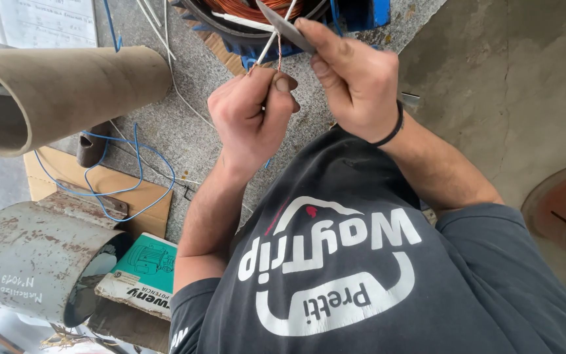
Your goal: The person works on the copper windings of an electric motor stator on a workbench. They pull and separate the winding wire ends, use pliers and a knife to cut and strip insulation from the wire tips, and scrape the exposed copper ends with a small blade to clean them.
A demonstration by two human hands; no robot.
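Copper wire point(278, 58) runs from the motor stator point(250, 19) at top; we pinch it in our closed left hand point(255, 118), right hand point(355, 82) gripping a grey blade point(283, 27) against it.

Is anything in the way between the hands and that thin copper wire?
Nothing visible: the left hand already pinches the copper wire, and the right hand holds a grey blade right beside it.

a thin copper wire point(279, 58) runs upright from pinched fingertips toward the winding above; a flat grey blade point(285, 27) lies tilted against it, crossing white sleeved leads point(268, 44).
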